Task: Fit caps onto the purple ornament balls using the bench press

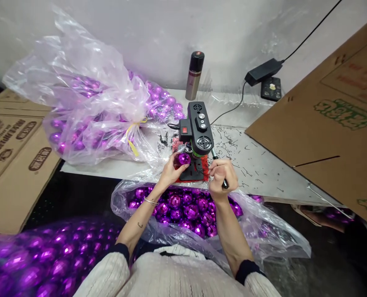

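Note:
A small black benchtop machine [196,132] with a red switch stands on a red mat at the table's front edge. My left hand [171,169] is closed on a purple faceted ball [183,159], holding it under the machine's head. Wrapped around the machine's lever handle [224,183], my right hand [221,178] sits just right of the base. Below my wrists lies an open plastic bag [248,218] holding several more purple balls [183,206].
A big tied plastic bag of purple balls [90,111] fills the table's left side. A spray can [195,75] stands at the back, with a power adapter [263,71] to its right. Cardboard boxes flank both sides [335,123]. More purple balls [41,255] lie at lower left.

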Tool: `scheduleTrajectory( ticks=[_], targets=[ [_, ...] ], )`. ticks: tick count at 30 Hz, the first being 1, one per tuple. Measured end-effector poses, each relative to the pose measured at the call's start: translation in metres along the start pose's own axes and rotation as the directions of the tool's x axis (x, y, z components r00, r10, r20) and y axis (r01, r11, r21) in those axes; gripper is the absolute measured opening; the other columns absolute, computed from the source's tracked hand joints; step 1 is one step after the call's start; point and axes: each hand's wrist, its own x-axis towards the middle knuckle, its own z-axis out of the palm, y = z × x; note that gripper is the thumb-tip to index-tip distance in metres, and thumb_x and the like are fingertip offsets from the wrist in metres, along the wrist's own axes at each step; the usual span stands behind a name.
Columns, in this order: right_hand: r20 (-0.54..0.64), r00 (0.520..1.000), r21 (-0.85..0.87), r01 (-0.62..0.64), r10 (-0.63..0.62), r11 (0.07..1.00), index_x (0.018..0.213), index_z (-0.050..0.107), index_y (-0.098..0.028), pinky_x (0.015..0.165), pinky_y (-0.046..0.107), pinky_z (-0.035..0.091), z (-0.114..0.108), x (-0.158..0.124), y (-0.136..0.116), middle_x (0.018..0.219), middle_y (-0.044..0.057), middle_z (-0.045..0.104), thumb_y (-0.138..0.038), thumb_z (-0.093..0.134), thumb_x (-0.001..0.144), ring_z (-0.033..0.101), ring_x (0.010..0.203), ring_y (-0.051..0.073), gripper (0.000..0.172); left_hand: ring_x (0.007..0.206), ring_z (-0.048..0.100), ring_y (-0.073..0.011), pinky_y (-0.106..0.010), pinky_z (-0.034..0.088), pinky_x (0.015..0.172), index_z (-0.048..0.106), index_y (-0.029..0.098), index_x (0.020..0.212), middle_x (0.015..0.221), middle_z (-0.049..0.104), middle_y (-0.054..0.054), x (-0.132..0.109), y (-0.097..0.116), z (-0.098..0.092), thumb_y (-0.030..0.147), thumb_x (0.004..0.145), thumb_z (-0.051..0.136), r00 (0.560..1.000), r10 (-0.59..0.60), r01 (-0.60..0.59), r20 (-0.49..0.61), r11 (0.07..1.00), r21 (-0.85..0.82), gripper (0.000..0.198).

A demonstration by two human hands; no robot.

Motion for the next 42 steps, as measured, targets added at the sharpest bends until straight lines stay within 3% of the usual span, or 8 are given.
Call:
scheduleTrajectory(
  ticks=[5,10,20,28,37,42],
  targets=[
    [0.029,0.999,-0.009,0.039,-0.038,0.999,0.075,0.057,-0.024,0.060,0.030,0.047,-0.002,0.001,0.000,0.070,-0.001,0.064,-0.019,0.051,0.106,0.064,0.066,0.014,0.032,0.129,0.071,-0.0347,-0.053,0.056,0.116,0.066,0.020,0.140,0.138,0.074,-0.015,0.001,-0.004,0.002,0.043,0.086,0.090,0.971,0.236,-0.238,0.049,0.902,0.362,0.063],
    [0.037,0.998,-0.013,0.045,-0.045,0.999,0.075,0.056,-0.024,0.060,0.030,0.047,-0.001,0.002,-0.002,0.071,-0.001,0.063,-0.018,0.050,0.106,0.065,0.067,0.014,0.032,0.135,0.066,-0.0358,-0.055,0.052,0.119,0.065,0.021,0.144,0.141,0.072,-0.016,0.003,-0.010,0.007,0.047,0.088,0.089,0.935,0.341,-0.339,0.093,0.790,0.510,0.066],
    [0.036,0.999,-0.036,0.031,-0.029,0.999,0.077,0.057,-0.024,0.057,0.030,0.048,-0.003,-0.007,0.003,0.074,0.000,0.065,-0.020,0.050,0.106,0.063,0.064,0.014,0.030,0.138,0.066,-0.0356,-0.055,0.047,0.122,0.066,0.022,0.145,0.144,0.072,-0.016,0.007,-0.034,0.022,0.051,0.086,0.091,0.925,0.379,-0.347,0.030,0.809,0.475,0.071],
    [-0.025,0.998,0.003,0.049,-0.049,0.999,0.080,0.057,-0.025,0.064,0.033,0.055,0.006,-0.040,0.025,0.075,-0.001,0.063,-0.027,0.043,0.109,0.062,0.063,0.015,0.033,0.139,0.066,-0.0360,-0.056,0.046,0.123,0.065,0.022,0.146,0.146,0.071,-0.017,0.004,-0.037,0.023,0.053,0.085,0.091,0.933,0.360,-0.326,0.017,0.824,0.463,0.073],
    [-0.076,0.996,0.066,0.061,-0.056,0.996,0.079,0.054,-0.025,0.064,0.034,0.055,0.013,-0.050,0.035,0.078,-0.002,0.060,-0.029,0.040,0.111,0.061,0.060,0.013,0.035,0.136,0.067,-0.0363,-0.055,0.050,0.120,0.066,0.021,0.146,0.144,0.071,-0.018,0.005,-0.036,0.024,0.054,0.087,0.089,0.924,0.380,-0.349,0.031,0.810,0.472,0.071],
    [-0.006,0.995,0.058,0.104,-0.104,0.993,0.080,0.056,-0.024,0.066,0.033,0.057,0.011,-0.055,0.038,0.080,-0.001,0.062,-0.026,0.044,0.110,0.065,0.065,0.014,0.033,0.135,0.068,-0.0357,-0.055,0.052,0.118,0.065,0.021,0.146,0.142,0.072,-0.018,0.006,-0.038,0.024,0.052,0.090,0.087,0.913,0.406,-0.369,0.029,0.795,0.482,0.068]
  ],
)
